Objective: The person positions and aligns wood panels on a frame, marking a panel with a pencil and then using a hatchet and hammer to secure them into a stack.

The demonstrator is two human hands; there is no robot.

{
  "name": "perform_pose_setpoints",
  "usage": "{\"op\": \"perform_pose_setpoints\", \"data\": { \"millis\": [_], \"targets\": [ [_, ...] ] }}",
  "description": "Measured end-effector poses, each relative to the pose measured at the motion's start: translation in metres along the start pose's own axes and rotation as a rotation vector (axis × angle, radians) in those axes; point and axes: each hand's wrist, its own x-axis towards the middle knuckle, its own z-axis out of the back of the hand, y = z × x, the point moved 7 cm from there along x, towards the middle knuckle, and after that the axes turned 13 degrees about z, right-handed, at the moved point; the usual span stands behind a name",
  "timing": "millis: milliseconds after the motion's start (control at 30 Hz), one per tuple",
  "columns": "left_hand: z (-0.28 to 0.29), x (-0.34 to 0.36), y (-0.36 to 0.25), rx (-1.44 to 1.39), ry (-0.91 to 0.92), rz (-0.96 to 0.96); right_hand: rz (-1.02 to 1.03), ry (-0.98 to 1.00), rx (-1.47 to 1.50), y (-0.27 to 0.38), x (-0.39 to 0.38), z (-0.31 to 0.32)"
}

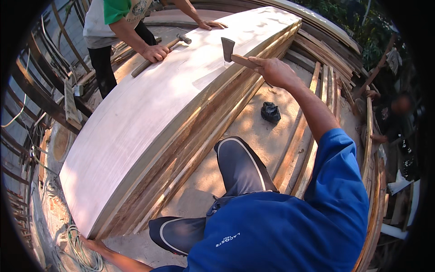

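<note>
My right hand [277,71] grips the wooden handle of a hatchet [229,49] whose steel head rests on the top sheet of a tall stack of pale plywood boards [149,104]. My left hand [93,245] lies low at the near bottom corner of the stack, fingers spread on the ground beside a coil of rope. Across the stack a person in a green and white shirt holds a hammer [159,49] in one hand and presses the other hand [212,25] flat on the top sheet.
A black crumpled bag [270,112] lies on the sandy floor beside the stack. Long timber strips [312,131] line the right side. A green rope coil [79,249] sits at lower left. Metal bars and planks [50,81] crowd the left.
</note>
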Motion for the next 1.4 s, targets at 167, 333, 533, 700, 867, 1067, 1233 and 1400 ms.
{"op": "perform_pose_setpoints", "data": {
  "millis": [167,333,533,700,867,1067,1233,1400],
  "targets": [
    [0.019,0.004,-0.006,0.013,-0.075,-0.001,-0.141,-0.596,0.304,0.025,0.003,0.080],
    [0.005,0.005,0.017,-0.027,-0.027,0.018,-0.060,0.075,-0.039,0.018,-0.009,-0.007],
    [0.015,0.013,0.003,-0.014,0.002,0.016,-0.160,-0.551,0.328,0.026,-0.006,0.070],
    [0.005,0.008,0.014,-0.007,-0.040,-0.025,-0.096,0.214,0.042,0.027,-0.009,-0.014],
    [0.004,0.000,0.004,-0.003,-0.057,0.052,-0.148,-0.098,0.141,0.027,-0.001,0.032],
    [0.010,0.010,-0.001,-0.030,-0.055,-0.019,-0.001,0.132,0.063,0.012,-0.001,-0.017],
    [-0.014,-0.024,0.007,0.028,-0.127,0.111,-0.031,-0.012,0.128,0.027,-0.003,-0.012],
    [0.021,-0.001,-0.043,0.363,-0.241,-0.140,-0.007,0.250,0.906,0.038,0.025,-0.047]
  ]
}}
